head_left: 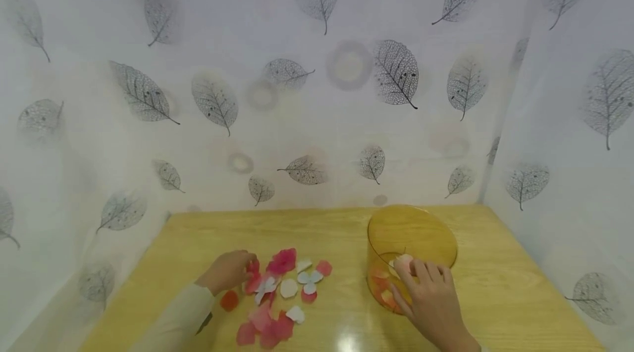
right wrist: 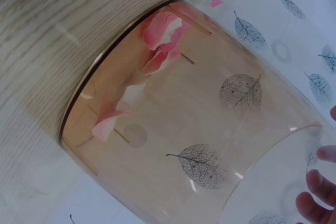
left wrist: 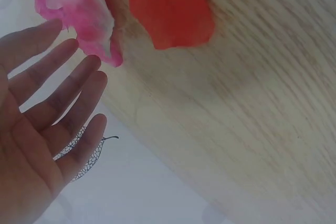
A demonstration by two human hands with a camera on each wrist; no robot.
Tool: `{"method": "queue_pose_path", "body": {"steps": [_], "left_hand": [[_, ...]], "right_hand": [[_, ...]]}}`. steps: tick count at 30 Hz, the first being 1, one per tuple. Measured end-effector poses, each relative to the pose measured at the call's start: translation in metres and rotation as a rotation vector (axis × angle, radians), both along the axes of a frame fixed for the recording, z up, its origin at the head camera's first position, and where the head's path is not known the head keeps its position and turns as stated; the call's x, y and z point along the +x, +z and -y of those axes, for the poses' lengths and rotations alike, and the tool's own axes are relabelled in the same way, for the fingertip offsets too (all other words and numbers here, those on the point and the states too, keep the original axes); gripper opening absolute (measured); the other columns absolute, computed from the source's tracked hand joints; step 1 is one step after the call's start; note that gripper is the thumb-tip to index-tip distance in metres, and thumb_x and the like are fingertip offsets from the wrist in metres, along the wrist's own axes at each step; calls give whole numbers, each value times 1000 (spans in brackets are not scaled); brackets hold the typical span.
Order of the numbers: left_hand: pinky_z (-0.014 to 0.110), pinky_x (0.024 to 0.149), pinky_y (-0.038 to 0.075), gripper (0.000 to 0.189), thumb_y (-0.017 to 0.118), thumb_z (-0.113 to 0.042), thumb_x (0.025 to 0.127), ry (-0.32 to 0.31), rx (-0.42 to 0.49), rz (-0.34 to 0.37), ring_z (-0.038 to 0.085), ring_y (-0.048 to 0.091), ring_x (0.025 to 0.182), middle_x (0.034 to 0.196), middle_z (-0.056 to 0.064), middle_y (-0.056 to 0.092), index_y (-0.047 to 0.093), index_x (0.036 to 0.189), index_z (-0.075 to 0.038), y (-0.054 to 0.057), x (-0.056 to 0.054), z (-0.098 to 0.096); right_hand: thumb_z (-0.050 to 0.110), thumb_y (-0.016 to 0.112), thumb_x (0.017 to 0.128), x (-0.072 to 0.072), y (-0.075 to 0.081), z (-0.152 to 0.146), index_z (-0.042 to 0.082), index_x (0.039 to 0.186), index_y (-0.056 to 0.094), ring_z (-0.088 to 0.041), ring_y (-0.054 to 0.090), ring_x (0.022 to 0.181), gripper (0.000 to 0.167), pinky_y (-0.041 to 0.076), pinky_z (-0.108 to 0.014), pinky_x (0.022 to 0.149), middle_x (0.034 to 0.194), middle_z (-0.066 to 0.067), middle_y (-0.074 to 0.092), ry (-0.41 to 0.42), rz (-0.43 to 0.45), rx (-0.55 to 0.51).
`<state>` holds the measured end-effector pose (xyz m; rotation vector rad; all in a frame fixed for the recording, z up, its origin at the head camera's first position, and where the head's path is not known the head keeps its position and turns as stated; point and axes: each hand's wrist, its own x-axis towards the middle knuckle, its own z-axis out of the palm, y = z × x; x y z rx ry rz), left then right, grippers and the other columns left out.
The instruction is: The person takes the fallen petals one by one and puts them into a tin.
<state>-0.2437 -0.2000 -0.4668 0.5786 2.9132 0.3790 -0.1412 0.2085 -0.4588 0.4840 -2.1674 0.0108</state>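
Left hand (head_left: 228, 272): at the left of the pile; fingers loosely straight and slightly apart in the wrist view, nothing held. Fingertips beside a pink petal; contact cannot be told.
Red petal (head_left: 229, 301): flat on the table (head_left: 337, 242), near the left wrist, just left of the pile. Probably very light and limp; lift by an edge.
Pink petals (head_left: 264, 319): overlapping, far and near within the pile, some edges curled up. Look like thin cloth or paper: soft, likely to crease or drag a neighbour along. Best pinched at a raised edge, one at a time.
White petals (head_left: 289, 287): among the pink, mostly toward the pile's right side. Equally light by the look; the flat one may need a fingertip slid under its rim.
Bin (head_left: 413, 228): upright, right of the pile and well apart from it; clear amber, probably thin stiff plastic. Likely light, slippery, easily knocked; steady by the side wall.
Inner petals (right wrist: 168, 30): pink and pale, loose at the bin's bottom.
Right hand (head_left: 431, 297): at the bin's near right side by the mouth; fingers spread and slightly bent, seemingly holding nothing.
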Motion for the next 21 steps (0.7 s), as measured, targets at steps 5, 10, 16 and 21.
{"method": "queue_pose_path", "body": {"steps": [5,10,16,21], "left_hand": [[37,71,50,16,76,-11,75,6,3,39,14,55,72,77,-3,61,66,87,-13,-3,1,-3],[33,67,48,17,77,-11,73,-36,-14,6,10,52,70,74,-6,59,65,86,-14,-8,0,-2],[32,65,48,18,78,-11,72,-37,-30,-6,11,52,67,71,-6,58,61,76,-14,-11,0,-5],[29,63,47,17,77,-8,73,-14,25,37,10,50,65,69,-7,58,61,73,-15,-6,3,-6]], "right_hand": [[52,24,98,-1,1,1,13,90,60,-22,47,66,53,40,-42,65,75,-4,48,13,-9,-10],[52,23,98,-1,2,1,12,92,59,-24,48,68,54,40,-42,66,77,-5,49,5,-3,-2],[52,26,97,-1,2,0,12,91,59,-24,48,68,53,40,-41,65,77,-5,49,5,1,4],[52,28,97,-1,2,0,12,91,59,-24,49,69,51,40,-41,65,76,-5,49,9,2,6]]}}
